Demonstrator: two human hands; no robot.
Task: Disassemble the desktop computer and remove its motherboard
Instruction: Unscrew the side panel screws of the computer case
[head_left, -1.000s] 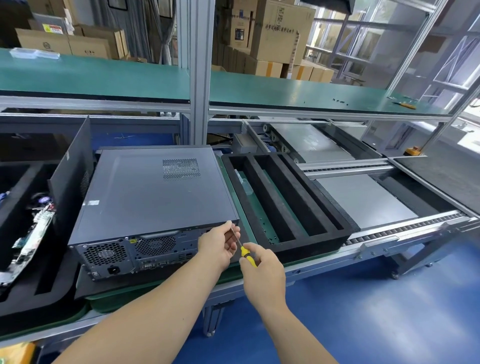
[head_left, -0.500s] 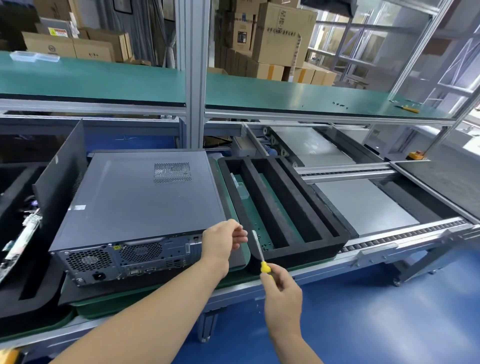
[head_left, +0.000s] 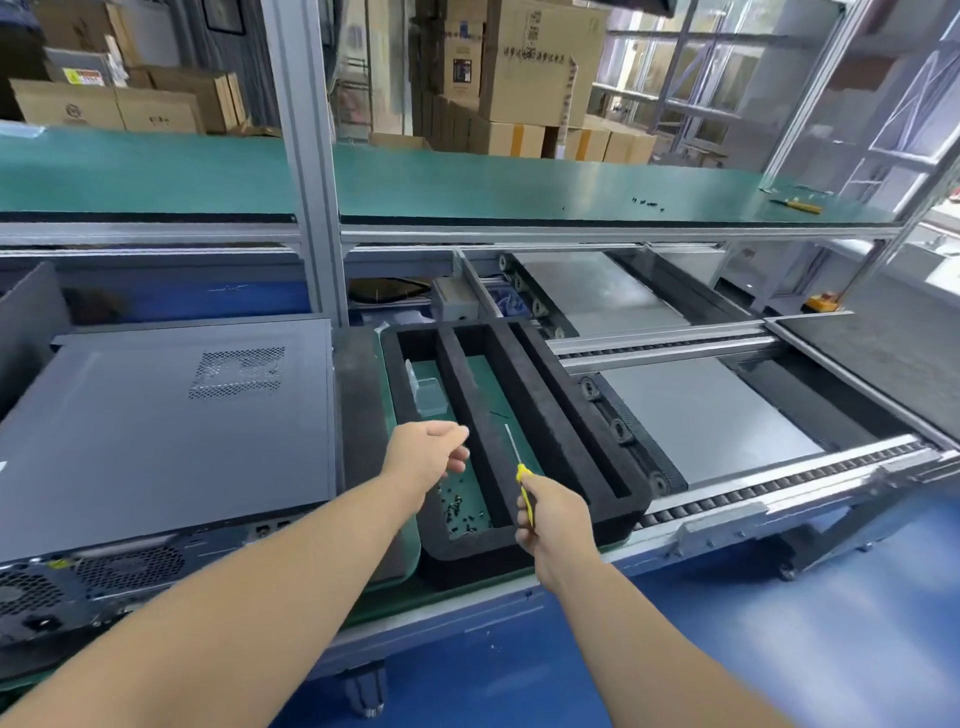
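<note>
The grey desktop computer case (head_left: 156, 426) lies flat on the left, lid closed, with its rear fans and ports facing me. My left hand (head_left: 423, 454) hovers over the left compartment of the black foam tray (head_left: 571, 441), just right of the case. Its fingers are loosely curled and I see nothing in them. Several small black screws (head_left: 460, 512) lie in that compartment below the hand. My right hand (head_left: 553, 514) grips a yellow-handled screwdriver (head_left: 519, 467), shaft pointing up and away over the tray.
A clear plastic box (head_left: 428, 395) sits farther back in the same compartment. A conveyor with a grey plate (head_left: 701, 410) runs to the right. A green shelf (head_left: 519, 187) overhead carries loose screws and another screwdriver (head_left: 800, 205). A dark panel (head_left: 26, 312) stands at far left.
My left hand left the case's rear right corner and moved right, over the tray's screw compartment. My right hand pulled the screwdriver away from the case, and the view shifted right.
</note>
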